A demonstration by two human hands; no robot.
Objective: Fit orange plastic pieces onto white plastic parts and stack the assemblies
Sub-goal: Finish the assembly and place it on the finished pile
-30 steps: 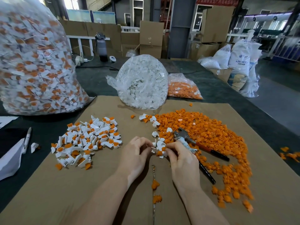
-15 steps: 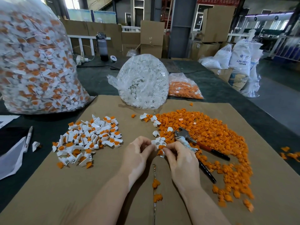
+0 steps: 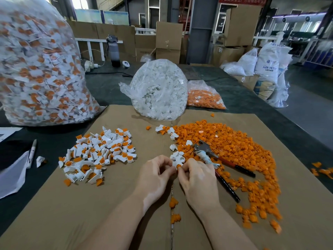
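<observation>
My left hand (image 3: pixel 156 175) and my right hand (image 3: pixel 195 176) meet fingertip to fingertip over the cardboard sheet (image 3: pixel 54 213). Between them sits a white plastic part (image 3: pixel 174 163) with an orange piece (image 3: pixel 178 166) at its end; my left fingers pinch the white part, my right fingers pinch the orange piece. A few loose white parts (image 3: pixel 177 154) lie just beyond my fingers. A big spread of orange pieces (image 3: pixel 239 152) covers the right of the sheet. A pile of finished white-and-orange assemblies (image 3: pixel 98 153) lies to the left.
Pliers with dark handles (image 3: pixel 216 160) lie on the orange pieces by my right hand. A bag of white parts (image 3: pixel 160 89), a bag of orange pieces (image 3: pixel 205 97) and a tall bag of assemblies (image 3: pixel 39 69) stand behind. A marker (image 3: pixel 32 153) and paper (image 3: pixel 10 175) lie left.
Both hands stayed in place, with the fingertips drawing closer together around the white part. The orange piece now shows at my right fingertips against the white part.
</observation>
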